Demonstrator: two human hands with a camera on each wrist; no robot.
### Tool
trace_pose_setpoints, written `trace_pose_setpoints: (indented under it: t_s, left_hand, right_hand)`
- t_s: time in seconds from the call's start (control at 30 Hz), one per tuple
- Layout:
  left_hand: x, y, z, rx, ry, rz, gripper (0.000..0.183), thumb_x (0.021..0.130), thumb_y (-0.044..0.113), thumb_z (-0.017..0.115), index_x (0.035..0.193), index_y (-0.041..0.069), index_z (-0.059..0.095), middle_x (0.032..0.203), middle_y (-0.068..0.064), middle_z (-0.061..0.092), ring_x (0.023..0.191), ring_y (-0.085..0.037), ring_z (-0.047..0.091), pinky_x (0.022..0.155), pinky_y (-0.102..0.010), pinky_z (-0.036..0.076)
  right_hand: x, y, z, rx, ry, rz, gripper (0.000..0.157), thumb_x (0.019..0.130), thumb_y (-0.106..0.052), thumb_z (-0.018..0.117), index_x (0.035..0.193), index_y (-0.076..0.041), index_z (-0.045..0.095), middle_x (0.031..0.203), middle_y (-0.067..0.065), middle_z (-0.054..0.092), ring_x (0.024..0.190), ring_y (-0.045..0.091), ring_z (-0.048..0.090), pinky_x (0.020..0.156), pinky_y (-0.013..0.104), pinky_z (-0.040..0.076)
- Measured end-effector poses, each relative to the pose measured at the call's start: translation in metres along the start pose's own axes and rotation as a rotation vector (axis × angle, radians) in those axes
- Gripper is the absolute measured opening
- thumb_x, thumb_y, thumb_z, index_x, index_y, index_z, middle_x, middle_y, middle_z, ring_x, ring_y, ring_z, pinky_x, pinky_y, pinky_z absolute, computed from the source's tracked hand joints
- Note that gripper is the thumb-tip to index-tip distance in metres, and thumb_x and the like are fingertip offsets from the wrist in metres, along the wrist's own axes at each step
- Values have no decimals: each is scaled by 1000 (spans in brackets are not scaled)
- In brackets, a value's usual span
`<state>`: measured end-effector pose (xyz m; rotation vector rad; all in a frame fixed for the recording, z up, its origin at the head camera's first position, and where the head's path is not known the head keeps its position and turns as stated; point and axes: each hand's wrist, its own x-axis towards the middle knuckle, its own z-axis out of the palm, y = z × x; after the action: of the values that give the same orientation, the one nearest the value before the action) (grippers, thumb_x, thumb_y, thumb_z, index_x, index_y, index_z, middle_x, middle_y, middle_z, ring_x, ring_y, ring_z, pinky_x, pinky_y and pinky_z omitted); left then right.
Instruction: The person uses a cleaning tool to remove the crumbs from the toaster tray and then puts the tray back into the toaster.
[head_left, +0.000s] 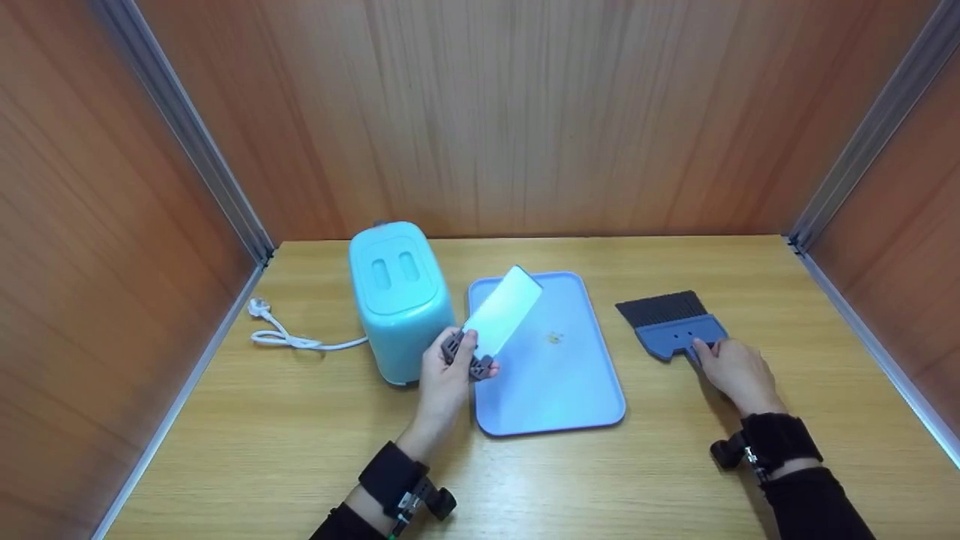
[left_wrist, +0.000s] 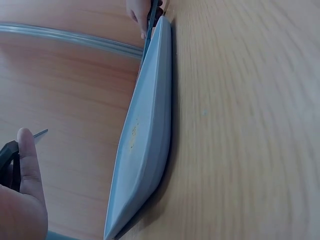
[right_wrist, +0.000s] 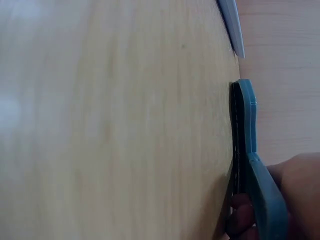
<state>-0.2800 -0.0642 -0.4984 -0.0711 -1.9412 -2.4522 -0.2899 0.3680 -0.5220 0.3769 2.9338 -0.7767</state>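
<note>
My left hand [head_left: 445, 379] grips the dark grey end of a crumb tray [head_left: 504, 311], a flat, shiny metal plate tilted up to the right. It overlaps the left part of the light blue tray [head_left: 547, 405] in the head view. Small yellowish crumbs [head_left: 555, 338] lie on that blue tray. Over on the right, my right hand [head_left: 739, 373] holds the handle of a blue brush [head_left: 679, 335] with black bristles pointing away to the left. The right wrist view shows the brush [right_wrist: 252, 125] low along the table, fingers curled under its handle.
A turquoise toaster [head_left: 401, 300] stands left of the blue tray, close to my left hand. Its white cord [head_left: 292, 340] lies looped on the table [head_left: 262, 457], with the plug [head_left: 259, 307] near the left wall. Wooden panels [head_left: 525, 120] enclose the back and sides.
</note>
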Motion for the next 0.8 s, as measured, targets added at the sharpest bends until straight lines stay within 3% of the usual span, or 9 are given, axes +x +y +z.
trace_pose_setpoints:
  t_s: [0.27, 0.8]
  left_hand:
    - [2, -2, 0, -32, 14, 14, 29, 114, 25, 55, 112, -4, 55, 97, -16, 70, 75, -20, 77, 77, -36, 70]
    - [1, -1, 2, -34, 58, -3, 28, 114, 27, 54, 110, -1, 56, 101, -16, 70, 77, -22, 78, 78, -36, 69]
  right_hand:
    - [-1, -2, 2, -50, 41, -46, 60, 113, -40, 47, 59, -16, 41, 56, -6, 36, 50, 13, 41, 48, 26, 35]
    - [-2, -5, 2, -17, 41, -46, 56, 112, -41, 51, 63, -15, 43, 57, -5, 41, 50, 13, 46, 48, 26, 38]
